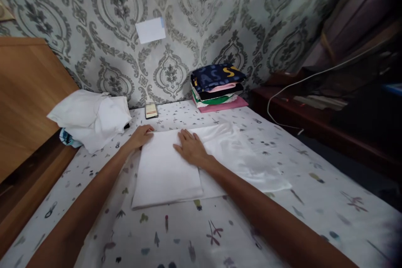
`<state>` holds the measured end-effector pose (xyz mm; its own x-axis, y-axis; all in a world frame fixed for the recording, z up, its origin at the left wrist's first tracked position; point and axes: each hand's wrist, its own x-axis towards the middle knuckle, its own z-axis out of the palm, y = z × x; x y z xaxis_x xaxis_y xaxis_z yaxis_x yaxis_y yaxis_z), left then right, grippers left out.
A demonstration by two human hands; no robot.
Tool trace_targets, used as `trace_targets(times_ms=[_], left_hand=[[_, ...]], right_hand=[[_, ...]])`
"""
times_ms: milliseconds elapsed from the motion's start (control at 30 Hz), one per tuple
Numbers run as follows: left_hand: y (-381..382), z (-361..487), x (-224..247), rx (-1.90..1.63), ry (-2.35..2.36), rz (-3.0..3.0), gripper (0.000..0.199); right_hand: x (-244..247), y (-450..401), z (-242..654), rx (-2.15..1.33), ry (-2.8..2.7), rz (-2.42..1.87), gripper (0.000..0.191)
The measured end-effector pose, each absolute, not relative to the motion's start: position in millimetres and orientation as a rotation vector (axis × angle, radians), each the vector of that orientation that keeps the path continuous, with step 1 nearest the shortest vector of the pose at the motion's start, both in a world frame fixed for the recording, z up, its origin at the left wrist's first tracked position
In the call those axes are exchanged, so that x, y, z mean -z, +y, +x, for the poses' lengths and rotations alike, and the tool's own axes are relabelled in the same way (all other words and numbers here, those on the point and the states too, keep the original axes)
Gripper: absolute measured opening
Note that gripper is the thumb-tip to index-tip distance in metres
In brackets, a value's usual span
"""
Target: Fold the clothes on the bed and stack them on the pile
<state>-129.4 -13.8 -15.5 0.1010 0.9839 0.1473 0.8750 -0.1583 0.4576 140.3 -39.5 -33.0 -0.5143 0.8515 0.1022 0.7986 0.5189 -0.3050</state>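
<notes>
"Cloth at far left?"

"White heap [94, 121], loosely piled by the wooden panel [25, 92], bit of blue patterned cloth [69, 137] under it. Likely pushed there to leave working room on the bed [169, 234]."

"Next, rightward?"

"Left hand [143, 136], at the far left corner of the folded white cloth [166, 171]. Fingers bent over the edge; cannot tell whether they pinch it. Probably there to keep that corner true. Small card-like item [151, 111] just beyond, near the wall."

"And the white cloth?"

"Mid-bed, in front of the person. Left part doubled into a smooth, squared panel; right part spreads out thinner and rumpled."

"Right hand?"

"Right hand [191, 147] open, palm down, fingers spread on the panel near its far edge. Nothing gripped. Reads as pressing, so the layers lie flat."

"Beyond it?"

"Stack of folded clothes [218, 76], against the wall, navy printed piece on top. Set back, I'd guess, to be out of the forearms' way."
</notes>
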Motion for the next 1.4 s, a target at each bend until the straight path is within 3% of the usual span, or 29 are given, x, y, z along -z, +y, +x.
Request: trace_targets(times_ms=[300,633,767,900,1100,1267,1400], left_hand=[[0.7,-139.1,13.3,-0.570,1.613,2.121,0.042],[-15.9,-142.0,10.3,-0.574,1.778,2.198,0.038],[-36.3,-141.0,15.1,-0.830,2.037,1.801,0.024],[-72.5,-134.3,15.0,-0.926,2.129,1.457,0.029],[-126.0,-111.8,-10.5,-0.993,1.879,0.950,0.051],[-142.4,-98.8,-23.2,-0.811,1.806,0.963,0.050],[-142.0,-92.2,-22.9,-0.720,1.738,1.003,0.047]], right_hand=[[39.4,-35.5,139.9,-0.338,-2.486,-1.375,0.060],[39.7,-36.1,141.3,-0.331,-2.500,-1.375,0.060],[37.9,-37.6,141.6,-0.354,-2.496,-1.371,0.060],[36.2,-39.4,142.1,-0.395,-2.462,-1.356,0.058],[34.7,-23.9,151.7,-0.786,-1.936,-1.233,0.051],[26.5,-9.5,164.6,-1.261,-1.089,-1.066,0.046],[21.5,-16.8,160.1,-1.561,-0.797,-0.906,0.046]])
